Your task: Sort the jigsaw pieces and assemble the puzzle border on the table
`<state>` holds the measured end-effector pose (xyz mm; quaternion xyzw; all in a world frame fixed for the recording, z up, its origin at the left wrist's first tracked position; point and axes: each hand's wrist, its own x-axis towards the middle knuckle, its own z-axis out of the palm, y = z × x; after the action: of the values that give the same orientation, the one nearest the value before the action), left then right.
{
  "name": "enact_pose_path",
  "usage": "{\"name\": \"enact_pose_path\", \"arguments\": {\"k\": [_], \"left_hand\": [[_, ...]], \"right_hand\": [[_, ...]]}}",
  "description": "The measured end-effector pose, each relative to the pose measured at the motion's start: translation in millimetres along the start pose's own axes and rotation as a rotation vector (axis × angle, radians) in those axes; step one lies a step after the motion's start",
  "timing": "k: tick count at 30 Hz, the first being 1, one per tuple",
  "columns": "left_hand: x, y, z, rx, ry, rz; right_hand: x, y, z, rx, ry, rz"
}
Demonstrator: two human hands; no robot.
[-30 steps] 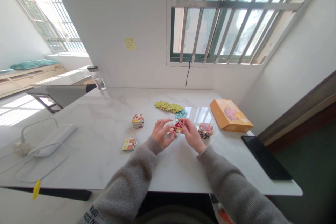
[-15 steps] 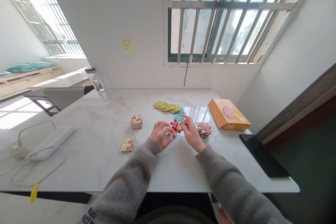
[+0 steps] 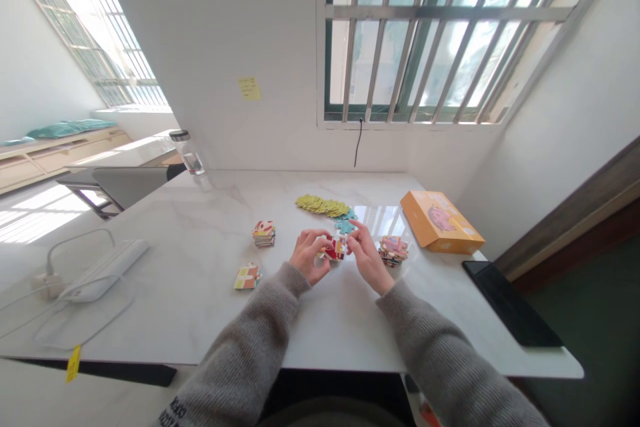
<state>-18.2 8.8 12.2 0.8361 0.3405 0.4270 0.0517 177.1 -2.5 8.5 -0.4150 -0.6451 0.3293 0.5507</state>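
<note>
Between my two hands are red, white and yellow jigsaw puzzle pieces [image 3: 334,250], just above the table. My left hand [image 3: 309,257] pinches them from the left, thumb and index finger curved round in a ring. At their right edge, the fingertips of my right hand [image 3: 369,259] are pinched together, with the index finger lifted a little. The fingers hide part of the pieces. Blue puzzle pieces [image 3: 345,224] lie just beyond my hands, beside a fanned row of green pieces [image 3: 323,206]. To the right of my right hand stands a stack of pinkish pieces [image 3: 393,250].
On the left are a stack of pieces [image 3: 263,233] and a smaller pile [image 3: 247,277]. An orange box [image 3: 443,221] and a black tablet-like slab [image 3: 510,303] lie right. A power strip [image 3: 110,271] with cables and a bottle [image 3: 189,153] stand left.
The red pieces have turned between my fingers and sit closer to my left hand. My right fingertips have shifted to their right edge. The view has shifted slightly.
</note>
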Motion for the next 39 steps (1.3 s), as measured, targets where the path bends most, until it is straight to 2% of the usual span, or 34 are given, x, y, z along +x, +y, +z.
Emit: {"name": "enact_pose_path", "arguments": {"k": [4,7,9,11,14,17,19,22,27,35,39], "left_hand": [[0,0,-9.5,0.023,0.049,-0.082],[-1,-5,-20.2,0.048,0.096,-0.145],[-1,-13,-33.9,0.079,0.104,-0.166],[0,-26,-54.5,0.122,0.101,-0.182],[1,-58,-92.1,0.176,0.071,-0.224],[-3,-95,-122.6,0.156,-0.062,-0.252],[-8,-115,-133.4,0.133,-0.131,-0.287],[-16,-135,-136.6,0.116,-0.186,-0.315],[-23,-149,-128.7,0.138,-0.185,-0.308],[-28,-155,-120.2,0.157,-0.155,-0.339],[-24,-144,-122.2,0.213,-0.07,-0.325]], "right_hand": [[-1,-1,0,-0.091,0.068,0.0],[-3,-1,2,-0.134,0.047,-0.013],[-4,-2,4,-0.149,0.03,-0.022],[-5,-2,4,-0.155,0.029,-0.027],[-6,-3,4,-0.157,0.036,-0.027],[-6,-5,4,-0.175,0.019,-0.031],[-6,-6,5,-0.194,0.0,-0.038],[-7,-5,6,-0.227,-0.022,-0.04],[-8,-1,8,-0.242,-0.073,-0.036],[-8,-1,8,-0.252,-0.093,-0.058],[-8,5,8,-0.282,-0.103,-0.069]]}}
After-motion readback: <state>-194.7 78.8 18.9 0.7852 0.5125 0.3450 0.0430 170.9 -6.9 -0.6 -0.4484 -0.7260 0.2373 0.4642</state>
